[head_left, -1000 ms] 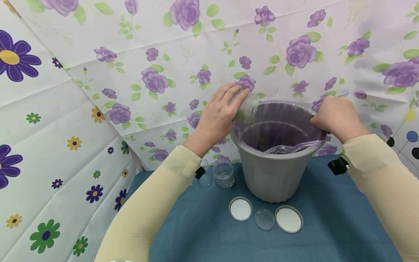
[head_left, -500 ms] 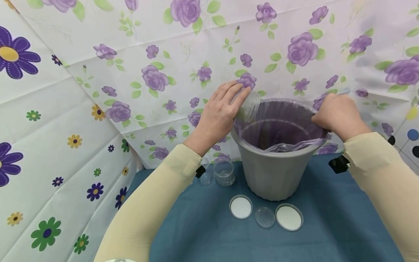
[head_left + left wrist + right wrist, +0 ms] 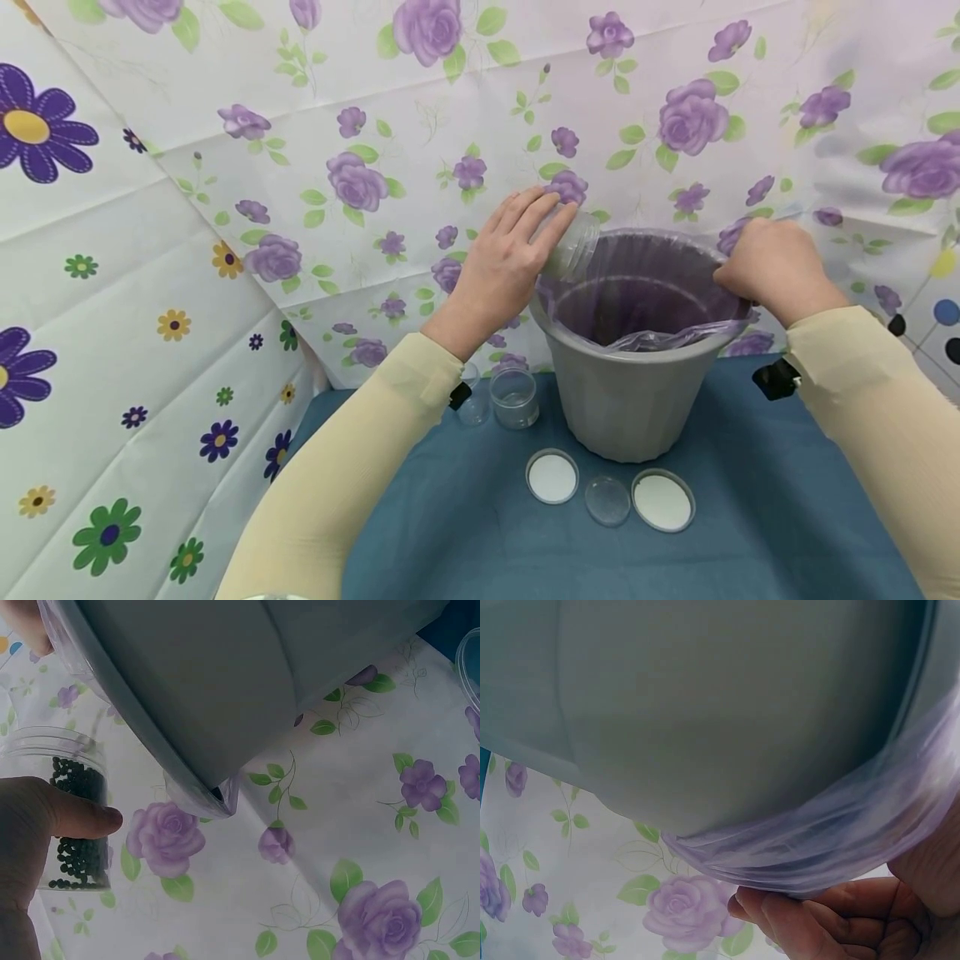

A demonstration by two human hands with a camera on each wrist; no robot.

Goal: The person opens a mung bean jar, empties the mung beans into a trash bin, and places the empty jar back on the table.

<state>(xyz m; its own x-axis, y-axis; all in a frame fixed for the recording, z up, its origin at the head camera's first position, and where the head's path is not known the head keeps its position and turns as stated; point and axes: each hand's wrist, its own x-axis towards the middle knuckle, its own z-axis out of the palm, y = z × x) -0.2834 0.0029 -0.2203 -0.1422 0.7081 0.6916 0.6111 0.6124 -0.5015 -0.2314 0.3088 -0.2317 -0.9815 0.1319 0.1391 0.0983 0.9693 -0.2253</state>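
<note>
My left hand (image 3: 501, 265) grips a clear plastic jar (image 3: 576, 248), tilted with its mouth over the left rim of a grey trash can (image 3: 628, 410). The left wrist view shows small round dark-green beans (image 3: 81, 791) inside the jar and the thumb across its side. Across the can, my right hand (image 3: 774, 265) holds the right rim, where the purple bin liner (image 3: 667, 337) folds over. Its curled fingers (image 3: 795, 924) touch the liner's outer fold in the right wrist view. A faint dark streak shows inside the can below the jar; the bottom is hidden.
Two clear jars stand left of the can, the nearer jar (image 3: 514, 400) fully seen and the farther jar (image 3: 474, 407) partly behind my left wrist. A white-faced lid (image 3: 552, 477), a clear lid (image 3: 607, 502) and a larger white-faced lid (image 3: 663, 502) lie on the blue cloth (image 3: 465, 533).
Both hands, the jar and the can stay almost where they were. The streak inside the can below the jar looks yellowish a second ago and is darker and fainter now.
</note>
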